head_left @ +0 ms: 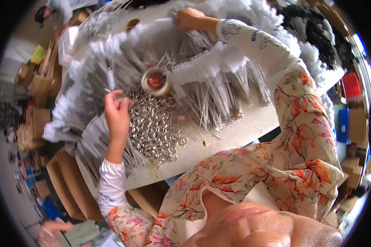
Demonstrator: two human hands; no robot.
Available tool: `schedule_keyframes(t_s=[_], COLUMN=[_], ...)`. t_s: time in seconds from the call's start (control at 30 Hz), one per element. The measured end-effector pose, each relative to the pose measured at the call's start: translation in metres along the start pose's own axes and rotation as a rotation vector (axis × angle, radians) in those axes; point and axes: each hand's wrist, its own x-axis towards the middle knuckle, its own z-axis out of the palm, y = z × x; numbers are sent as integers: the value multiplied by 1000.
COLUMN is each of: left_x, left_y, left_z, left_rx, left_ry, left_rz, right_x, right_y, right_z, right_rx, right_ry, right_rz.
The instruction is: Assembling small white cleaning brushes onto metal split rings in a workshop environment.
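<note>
My left hand [117, 113] is raised over the left part of the table, fingers pinched together at the lower end of a thin white-bristled wire brush [110, 78]. Just to its right lies a heap of small shiny metal rings [154, 125]. My right arm stretches to the far side, where my right hand [189, 19] is curled among the brushes; whatever its fingers hold is hidden. Bundles of white-tipped wire brushes [218, 61] lie across the table, their wire stems pointing toward me. Between them sits a round tape roll [156, 81] with something red in its middle.
The pale table [247, 125] shows along its near edge. Black-bristled brushes [311, 33] are piled at the far right. An open cardboard box [72, 181] stands below the table's left side. Another person [55, 14] is at the far left, and a person's arm [55, 226] shows at lower left.
</note>
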Motion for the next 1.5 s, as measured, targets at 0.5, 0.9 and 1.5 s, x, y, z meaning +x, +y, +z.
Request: schedule_keyframes(t_s=[0.5, 0.9, 1.5], left_x=[-63, -114, -96], left_y=[62, 16, 57], left_z=[-88, -71, 83], left_rx=[-141, -361, -84], left_ry=[119, 123, 116], left_rz=[-60, -199, 630], right_x=[-17, -31, -271], right_y=[278, 271, -121], right_z=[-101, -79, -47], right_rx=[76, -72, 1093], right_ry=[406, 712, 107], right_rz=[27, 134, -698])
